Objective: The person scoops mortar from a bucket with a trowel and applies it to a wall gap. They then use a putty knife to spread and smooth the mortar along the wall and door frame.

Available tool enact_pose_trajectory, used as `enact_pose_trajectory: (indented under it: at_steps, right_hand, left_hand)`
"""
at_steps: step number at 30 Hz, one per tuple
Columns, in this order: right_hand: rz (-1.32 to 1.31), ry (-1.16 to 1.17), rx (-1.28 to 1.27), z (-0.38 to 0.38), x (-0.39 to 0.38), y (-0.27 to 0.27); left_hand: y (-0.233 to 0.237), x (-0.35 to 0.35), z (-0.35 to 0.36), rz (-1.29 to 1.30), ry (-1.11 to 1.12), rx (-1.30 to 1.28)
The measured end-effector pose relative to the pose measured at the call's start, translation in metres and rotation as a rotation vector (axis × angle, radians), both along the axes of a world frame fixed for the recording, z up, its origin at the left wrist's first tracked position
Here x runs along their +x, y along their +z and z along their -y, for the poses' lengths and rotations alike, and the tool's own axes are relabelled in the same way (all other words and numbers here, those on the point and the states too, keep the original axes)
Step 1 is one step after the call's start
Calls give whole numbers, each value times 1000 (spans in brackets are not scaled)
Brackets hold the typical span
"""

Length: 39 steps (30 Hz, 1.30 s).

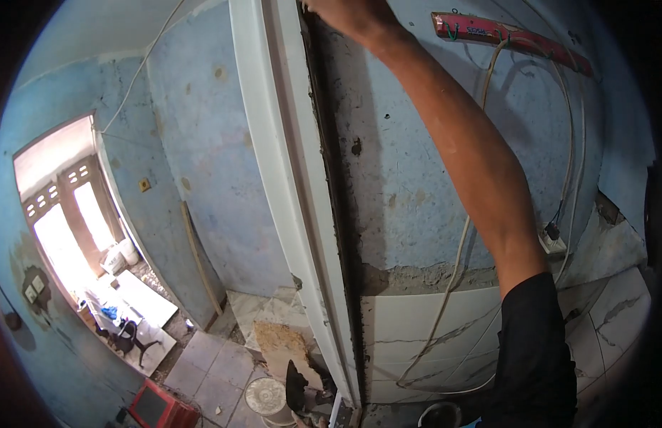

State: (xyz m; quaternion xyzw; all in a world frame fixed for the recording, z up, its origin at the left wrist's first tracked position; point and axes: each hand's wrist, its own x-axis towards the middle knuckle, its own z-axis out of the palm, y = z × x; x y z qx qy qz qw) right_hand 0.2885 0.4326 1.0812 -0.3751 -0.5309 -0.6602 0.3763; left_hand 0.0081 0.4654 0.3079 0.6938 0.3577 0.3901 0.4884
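My right arm stretches up across the view. My right hand [349,16] is at the top edge, beside the upper part of a white door frame [295,192]; its fingertips are cut off, so what they hold or touch is hidden. Low down, part of my left hand [301,419] shows at the bottom edge, beside a dark, flat, blade-like piece [295,385]. Its grip is mostly out of sight. A dark gap [338,185] runs between the frame and the blue wall [409,157].
A bucket [266,396] with a greyish top and a rough brown board [284,346] stand left of the frame's foot. Nearby on the floor is a red box-like object [159,406]. A cable [452,278] hangs on the right from a red rail [513,43].
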Motion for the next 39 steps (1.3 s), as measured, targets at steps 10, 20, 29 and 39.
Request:
enact_pose_trajectory:
  at_steps: [10, 20, 29, 39]
  right_hand:
    - [-263, 695, -300, 39, 46, 24]
    - [-308, 735, -308, 16, 63, 12]
    - [-342, 743, -195, 30, 76, -8]
    - [-381, 1005, -291, 28, 64, -39]
  left_hand:
    - [-23, 12, -12, -39, -19, -18]
    - [-38, 10, -13, -93, -22, -52]
    - [-43, 8, -22, -148, -33, -73]
    - [-51, -10, -5, -222, -55, -136]
